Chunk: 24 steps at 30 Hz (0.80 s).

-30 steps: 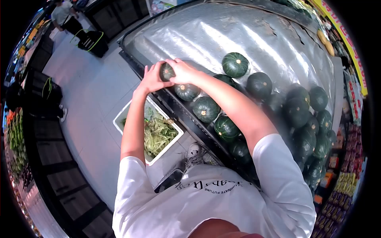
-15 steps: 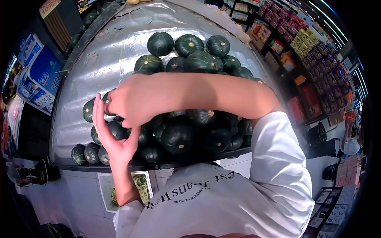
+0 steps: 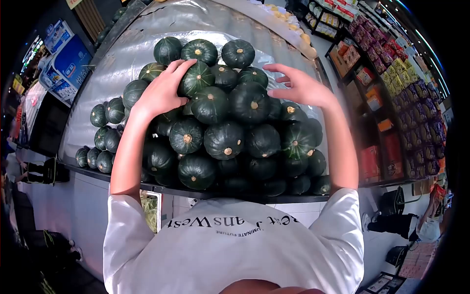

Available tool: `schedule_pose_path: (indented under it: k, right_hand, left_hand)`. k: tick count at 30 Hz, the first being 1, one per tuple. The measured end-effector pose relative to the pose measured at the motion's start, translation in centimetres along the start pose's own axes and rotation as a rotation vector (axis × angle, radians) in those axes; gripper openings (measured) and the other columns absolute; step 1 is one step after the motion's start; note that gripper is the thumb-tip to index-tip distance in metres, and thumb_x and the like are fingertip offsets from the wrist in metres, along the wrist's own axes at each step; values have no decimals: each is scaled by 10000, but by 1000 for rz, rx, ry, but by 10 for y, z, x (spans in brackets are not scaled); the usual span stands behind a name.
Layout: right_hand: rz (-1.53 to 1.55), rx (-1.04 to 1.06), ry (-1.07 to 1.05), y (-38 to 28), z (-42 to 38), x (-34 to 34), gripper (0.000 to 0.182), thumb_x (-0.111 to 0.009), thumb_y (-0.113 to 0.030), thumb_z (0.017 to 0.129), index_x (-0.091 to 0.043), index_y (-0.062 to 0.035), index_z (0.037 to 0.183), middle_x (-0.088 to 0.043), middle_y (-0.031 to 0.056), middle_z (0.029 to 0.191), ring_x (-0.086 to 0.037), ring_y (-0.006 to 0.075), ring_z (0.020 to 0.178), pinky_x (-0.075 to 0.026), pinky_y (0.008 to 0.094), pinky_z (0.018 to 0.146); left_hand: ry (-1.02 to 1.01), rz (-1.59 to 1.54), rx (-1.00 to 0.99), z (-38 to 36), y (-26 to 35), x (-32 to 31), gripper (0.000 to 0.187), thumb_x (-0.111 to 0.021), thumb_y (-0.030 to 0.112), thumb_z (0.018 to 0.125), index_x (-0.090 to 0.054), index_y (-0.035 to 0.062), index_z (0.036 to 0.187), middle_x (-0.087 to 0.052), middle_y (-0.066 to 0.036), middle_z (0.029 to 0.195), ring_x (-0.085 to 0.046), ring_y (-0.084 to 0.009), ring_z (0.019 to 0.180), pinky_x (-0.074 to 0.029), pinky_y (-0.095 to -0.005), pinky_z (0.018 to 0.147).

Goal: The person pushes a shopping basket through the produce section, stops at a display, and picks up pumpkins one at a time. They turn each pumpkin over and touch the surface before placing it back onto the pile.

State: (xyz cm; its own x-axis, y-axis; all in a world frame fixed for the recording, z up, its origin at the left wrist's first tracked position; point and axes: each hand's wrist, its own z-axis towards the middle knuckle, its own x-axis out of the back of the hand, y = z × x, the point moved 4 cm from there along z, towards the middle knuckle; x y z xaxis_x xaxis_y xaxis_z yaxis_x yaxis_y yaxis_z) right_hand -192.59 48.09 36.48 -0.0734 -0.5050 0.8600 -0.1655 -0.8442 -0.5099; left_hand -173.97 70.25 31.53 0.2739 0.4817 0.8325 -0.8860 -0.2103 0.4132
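Between the hands sits a pile of dark green squashes [image 3: 224, 139] on a silver-lined stand [image 3: 98, 78]. Left hand [image 3: 164, 90]: fingers spread, palm pressed flat on one squash [image 3: 196, 78] near the top of the pile. Right hand [image 3: 298, 87]: open, fingers apart, holding nothing, hovering just above the pile's right side.

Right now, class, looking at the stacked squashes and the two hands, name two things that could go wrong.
1. The left hand presses on a squash high in the pile of squashes; a nudge could send neighbours rolling.
2. The front row sits at the display edge, so a loosened squash might drop to the floor. The right hand hovers open, gripping nothing, so it may not catch one.
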Motion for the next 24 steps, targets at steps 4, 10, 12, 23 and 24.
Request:
schedule_pose_path:
  k: [4,10,12,23,24]
  right_hand:
    - [79,114,-66,10,10,-12,601,-681,-274,830,-439,-155,1368,-499,110,1338,-508,279,1199,-436,394,960]
    - [124,309,9,-20,43,-22,655,-696,-283,811,-411,-133,1381,-449,142,1379,-454,326,1253,-422,418,977]
    - [239,341,70,-34,51,-23,695,-704,-249,807,-371,-119,1403,-416,166,1401,-433,348,1272,-405,442,1002]
    - [572,711,-37,-154,59,-74,1221,-885,-178,575,-87,-91,1495,-212,181,1508,-254,264,1388,-251,391,1119]
    - [567,695,-56,-165,60,-79,1214,-882,-178,574,-96,-98,1495,-220,179,1506,-270,260,1380,-269,387,1111]
  left_hand:
    - [-1,107,42,13,7,-16,849,-727,6,590,-394,190,1348,-436,-164,1263,-501,-377,1141,-472,-432,917]
    - [220,287,70,16,7,-2,841,-796,124,565,-436,173,1323,-450,-167,1258,-514,-382,1112,-462,-420,934]
    - [377,138,162,12,11,19,846,-809,138,550,-445,156,1313,-440,-165,1277,-508,-381,1125,-454,-428,950]
    - [139,-2090,402,-70,46,18,780,-311,714,861,-431,107,1335,-564,-161,1214,-640,-374,948,-554,-566,744]
    - [125,-2148,416,-79,44,22,792,-299,727,855,-433,112,1336,-570,-162,1202,-639,-388,941,-553,-568,736]
